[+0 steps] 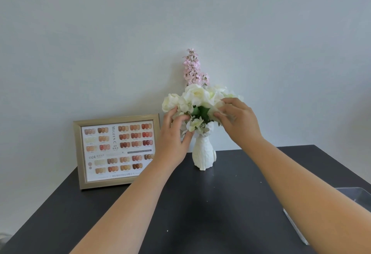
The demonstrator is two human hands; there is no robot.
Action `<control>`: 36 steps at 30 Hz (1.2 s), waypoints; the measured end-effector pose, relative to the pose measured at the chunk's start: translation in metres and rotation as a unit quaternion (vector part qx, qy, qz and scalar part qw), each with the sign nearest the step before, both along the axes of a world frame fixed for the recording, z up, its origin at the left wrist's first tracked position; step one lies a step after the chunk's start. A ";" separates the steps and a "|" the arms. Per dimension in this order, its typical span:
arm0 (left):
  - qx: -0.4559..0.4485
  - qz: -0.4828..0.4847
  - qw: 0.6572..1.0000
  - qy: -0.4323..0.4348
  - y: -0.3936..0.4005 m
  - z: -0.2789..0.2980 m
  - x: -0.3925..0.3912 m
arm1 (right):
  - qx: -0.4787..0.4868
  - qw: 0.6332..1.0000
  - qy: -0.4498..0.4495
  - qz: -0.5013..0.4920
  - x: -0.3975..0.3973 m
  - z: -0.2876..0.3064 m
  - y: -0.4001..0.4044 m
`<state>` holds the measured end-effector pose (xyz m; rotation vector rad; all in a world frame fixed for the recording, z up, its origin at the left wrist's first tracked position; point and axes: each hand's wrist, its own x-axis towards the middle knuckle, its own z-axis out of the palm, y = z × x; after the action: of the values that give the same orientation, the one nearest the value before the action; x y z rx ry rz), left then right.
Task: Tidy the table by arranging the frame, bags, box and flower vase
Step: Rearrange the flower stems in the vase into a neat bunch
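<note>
- The white ribbed ceramic flower vase (203, 154) stands upright on the dark matte table (200, 209), toward the table's far edge and close to the pale grey wall (180, 12).
- It holds a bunch of cream-white artificial blooms (195, 95) with green leaves (201, 113) at the centre, and one tall spike of small pink blossoms (192, 69) rises at 12 o'clock above the white cluster.
- The left hand (173, 135) reaches into the bouquet from its 8 o'clock side; its fingers are curled onto the lower white petals, thumb against a small bloom just above the vase neck, lightly pinching the flowers.
- The right hand (239, 119) comes in from the bouquet's 4 o'clock side; its fingertips are closed on a white bloom at the right of the cluster, gripping petals between thumb and fingers.
- Both bare forearms stretch across the table from the near edge and converge on the flowers.
- At 9 o'clock from the vase, well apart from it, a gold-toned rectangular picture frame (117, 152) stands upright, tilted back toward the wall; it shows a chart of nail colour samples in beige, orange and red tones.
- At 4 o'clock from the vase, near the table's right edge, part of a clear, shiny flat item (355, 195) lies on the table, mostly cut off by the view and by the right arm; what it is cannot be told.
</note>
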<state>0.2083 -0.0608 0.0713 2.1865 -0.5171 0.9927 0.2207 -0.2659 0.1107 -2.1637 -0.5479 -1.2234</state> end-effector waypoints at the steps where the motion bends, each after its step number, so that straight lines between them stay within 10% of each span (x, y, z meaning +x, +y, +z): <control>1: -0.002 -0.002 1.000 -0.005 -0.001 0.001 -0.001 | -0.016 1.000 -0.007 0.003 -0.002 -0.005 0.000; 21: 0.072 -0.014 0.995 0.061 -0.003 -0.013 -0.012 | -0.139 0.987 0.080 -0.007 -0.007 -0.031 -0.001; 28: 0.026 -0.016 0.998 0.048 0.010 -0.014 -0.014 | 0.077 0.994 0.082 0.016 -0.008 -0.041 -0.015; 32: -0.089 -0.034 0.990 0.100 0.012 -0.014 -0.009 | 0.373 0.880 0.278 0.100 0.006 -0.040 -0.023; 36: -0.178 -0.049 0.967 0.176 0.007 -0.001 0.005 | 0.429 0.818 0.354 0.150 0.021 -0.037 -0.018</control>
<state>0.2137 -0.0540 0.0702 1.9314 -0.2531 0.5708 0.2419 -0.2836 0.0736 -1.4751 0.0237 -0.2911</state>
